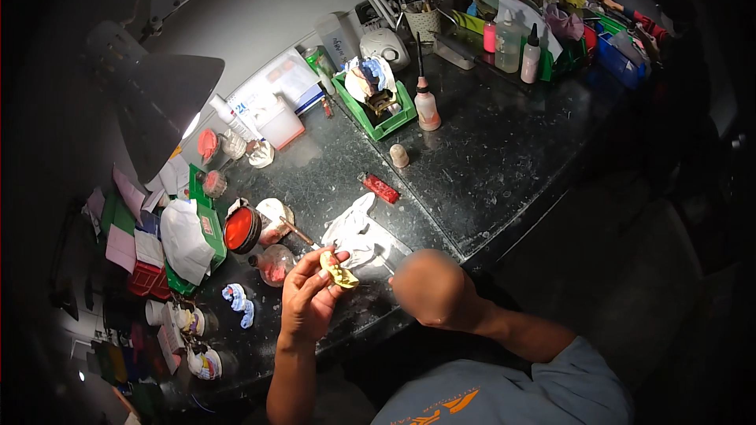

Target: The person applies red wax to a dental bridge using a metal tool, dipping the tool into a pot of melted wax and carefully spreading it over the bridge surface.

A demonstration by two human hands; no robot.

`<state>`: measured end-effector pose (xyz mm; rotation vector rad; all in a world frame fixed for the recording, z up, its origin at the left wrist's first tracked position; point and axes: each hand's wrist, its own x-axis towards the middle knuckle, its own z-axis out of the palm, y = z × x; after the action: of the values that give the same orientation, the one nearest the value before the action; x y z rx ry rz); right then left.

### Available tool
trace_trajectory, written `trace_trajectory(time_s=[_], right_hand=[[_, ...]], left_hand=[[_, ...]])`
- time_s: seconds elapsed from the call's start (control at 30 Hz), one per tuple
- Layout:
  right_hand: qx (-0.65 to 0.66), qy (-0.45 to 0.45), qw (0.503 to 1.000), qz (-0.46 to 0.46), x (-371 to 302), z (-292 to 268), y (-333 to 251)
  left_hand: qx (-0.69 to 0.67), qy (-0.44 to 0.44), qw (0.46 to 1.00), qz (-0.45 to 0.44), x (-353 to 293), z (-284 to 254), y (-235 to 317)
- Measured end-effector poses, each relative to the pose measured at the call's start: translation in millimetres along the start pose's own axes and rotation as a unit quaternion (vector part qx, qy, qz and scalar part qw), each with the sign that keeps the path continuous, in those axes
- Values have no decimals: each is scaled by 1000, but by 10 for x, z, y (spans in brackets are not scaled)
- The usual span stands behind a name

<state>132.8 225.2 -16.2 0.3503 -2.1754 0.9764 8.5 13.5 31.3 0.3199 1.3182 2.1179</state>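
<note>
My left hand [305, 305] is raised over the near edge of the bench. Its thumb and fingers pinch a small, curved yellow dental model piece [340, 271]. To the right, my right hand [457, 303] is largely covered by a round blur. From its left side a thin metal tool [386, 264] points toward the yellow piece, and the hand seems closed on it. Behind them lies a crumpled white cloth [350, 228]. A wooden-handled tool [298, 231] rests beside a pink-and-white plaster cast [273, 219]. A glass jar with pink contents [277, 265] stands next to my left hand.
A round tin of red wax [241, 230] and a blue dental impression [239, 304] are at left. Beyond are a red stick [381, 188], a small beige cup [399, 156], a green bin [376, 126] and a dropper bottle [427, 110]. A desk lamp [157, 94] overhangs the left side.
</note>
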Motion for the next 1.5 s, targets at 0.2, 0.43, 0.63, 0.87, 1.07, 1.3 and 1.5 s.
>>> trace_trajectory(time_s=[0.2,0.43,0.63,0.87,1.07,1.3,1.5], right_hand=[[9,43,999,13,15,58,-2],[-1,12,1000,24,69,76,-13],[10,-8,1000,23,27,67,-39],[-137,-37,990,-27,-92,164,-27],[-140,-69,988,-12,-56,144,-59],[-155,-77,985,-10,-44,138,-80],[-146,-76,986,-11,-62,144,-100]], left_hand=[[180,127,956,196,-506,-21,-143],[160,199,913,318,-693,-10,-584],[157,182,915,325,-810,37,-755],[173,188,920,298,-836,-2,-777],[191,200,912,303,-821,-16,-758],[188,210,910,304,-838,3,-759],[183,203,910,312,-881,4,-761]])
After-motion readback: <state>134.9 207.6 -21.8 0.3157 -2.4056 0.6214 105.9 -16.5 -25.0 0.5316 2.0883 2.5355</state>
